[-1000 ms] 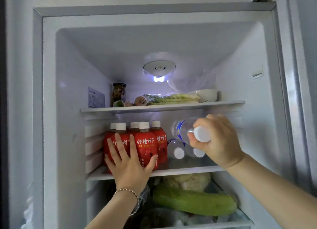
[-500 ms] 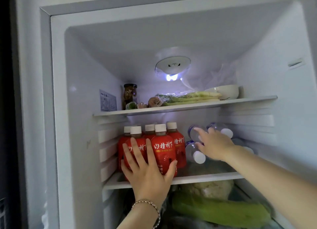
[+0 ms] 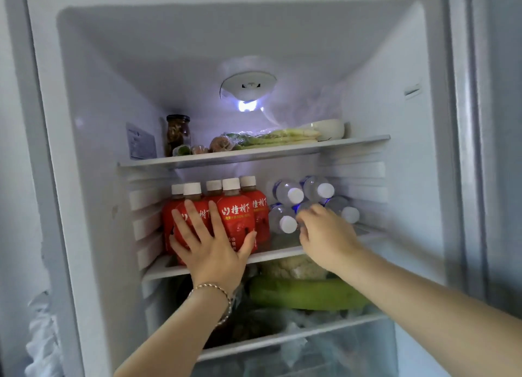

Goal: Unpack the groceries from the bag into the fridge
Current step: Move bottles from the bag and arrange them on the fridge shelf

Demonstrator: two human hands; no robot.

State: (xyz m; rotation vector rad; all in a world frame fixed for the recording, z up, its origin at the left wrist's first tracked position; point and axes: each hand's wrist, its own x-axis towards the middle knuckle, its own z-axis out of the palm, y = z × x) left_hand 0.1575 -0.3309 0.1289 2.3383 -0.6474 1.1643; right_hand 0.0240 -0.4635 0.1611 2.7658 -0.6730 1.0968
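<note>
Step in hand, my read: settling the water bottles (image 3: pixel 291 193) into a stable stack on the middle shelf (image 3: pixel 278 254) of the fridge (image 3: pixel 99 122). They lie on their sides, caps facing out, two on top of a lower row, just right of the red juice bottles (image 3: pixel 237 215).

Left hand (image 3: pixel 210 252): flat, fingers (image 3: pixel 193 217) straight and spread, palm pressed on the front of the red juice bottles, thumb at the right edge of the front one. It grasps nothing, it just braces the block.

Right hand (image 3: pixel 324 235): back of the hand faces the camera and is blurred. The fingers bend down onto the middle bottle of the lower row, which the hand mostly hides. They touch or nearly touch it; I cannot tell whether they grip or only nudge. The upper two bottles sit just above the knuckles, apart from the hand. The leftmost lower cap is just beside the fingertips.

Doing it well:
- Round bottles likely roll on a smooth shelf. Push the lower row tight together and deep, wedged between the red block and the right wall, before pulling the hand out.
- The left hand should brace so the sideways push does not tip the red ones.
- Withdraw the right hand slow and low, clear of the top pair. If they rock, re-seat them in the grooves of the lower row.
- Main risk: the top pair rolls forward off the shelf edge.
</note>
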